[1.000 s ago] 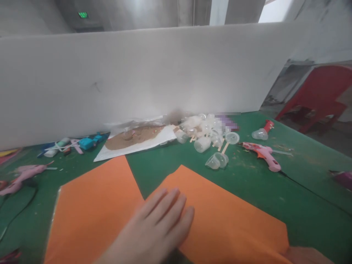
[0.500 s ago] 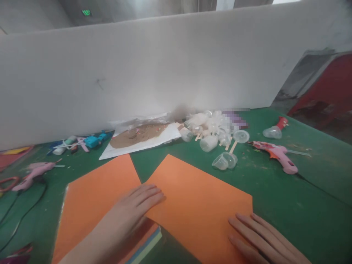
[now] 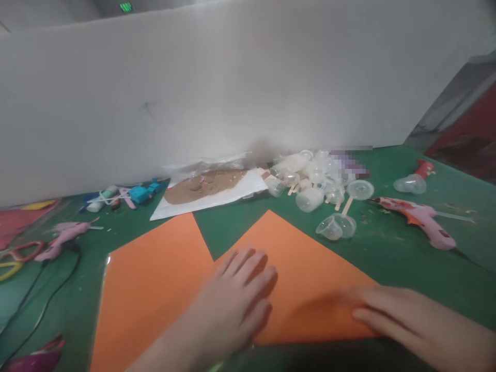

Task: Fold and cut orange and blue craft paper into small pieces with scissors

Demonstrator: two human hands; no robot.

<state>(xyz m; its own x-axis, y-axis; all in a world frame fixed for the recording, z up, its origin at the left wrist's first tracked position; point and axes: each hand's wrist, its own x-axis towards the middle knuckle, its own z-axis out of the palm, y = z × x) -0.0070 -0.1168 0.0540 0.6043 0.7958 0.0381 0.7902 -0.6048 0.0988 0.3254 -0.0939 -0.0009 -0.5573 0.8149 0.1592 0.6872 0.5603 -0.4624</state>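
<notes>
My left hand (image 3: 240, 297) lies palm down on an orange paper sheet (image 3: 306, 268), fingers spread. At the sheet's right side, my right hand (image 3: 406, 315) has thumb and fingers closed on the paper; its fingertips are blurred. The sheet's near edge shows below my hands, with a shadow across the paper by my right hand. Under and left of my left hand is a second orange sheet (image 3: 155, 274), whose left edge has a shiny clear wrapping. My left forearm covers part of it.
Transparent plastic cups (image 3: 310, 199) and wooden sticks are heaped behind the sheets. Brown sand (image 3: 205, 187) lies on a white sheet. Pink glue guns (image 3: 430, 222) rest on both sides, with cords. Scissors (image 3: 27, 251) are at left. A white board (image 3: 248, 88) stands behind.
My left hand has slid right, farther onto the loose orange sheet, its fingers now spread. My right hand has turned and closed on the sheet's right side. The sheet's near edge has come into view.
</notes>
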